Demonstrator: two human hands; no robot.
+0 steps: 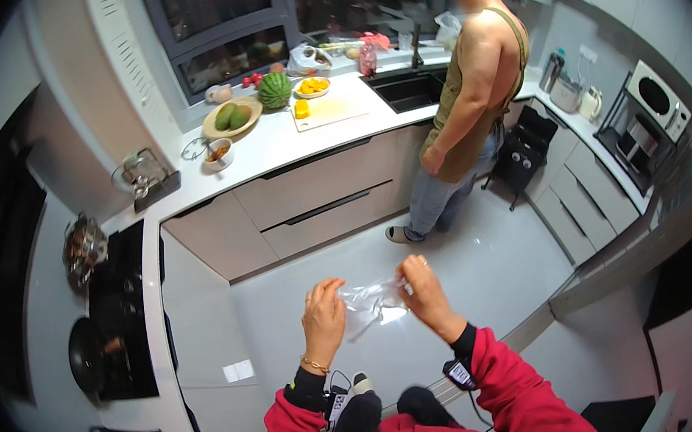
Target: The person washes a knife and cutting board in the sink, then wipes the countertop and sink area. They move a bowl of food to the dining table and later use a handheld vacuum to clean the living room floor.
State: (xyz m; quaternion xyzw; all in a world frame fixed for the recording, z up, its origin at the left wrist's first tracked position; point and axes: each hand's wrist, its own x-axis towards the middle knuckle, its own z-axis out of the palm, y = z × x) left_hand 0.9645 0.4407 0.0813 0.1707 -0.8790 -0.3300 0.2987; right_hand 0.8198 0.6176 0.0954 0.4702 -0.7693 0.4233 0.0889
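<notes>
A clear thin plastic bag or glove [369, 303] stretches between my two hands, above the grey floor. My left hand [324, 314] pinches its left edge between thumb and fingers. The right edge is gripped by my right hand [424, 291], whose fingers are curled over it. Whether the plastic is a bag or a glove I cannot tell, as it is see-through and creased. Both hands are in front of my body, away from the counters.
Ahead, a white counter [287, 152] bears a watermelon [275, 91], mangoes on a plate [232, 117], a cutting board [340, 111] and a black sink [412, 92]. A person in an apron [459, 113] stands there. A stove [124, 318] with a wok [86, 354] is left. A black bin [521, 148] stands right.
</notes>
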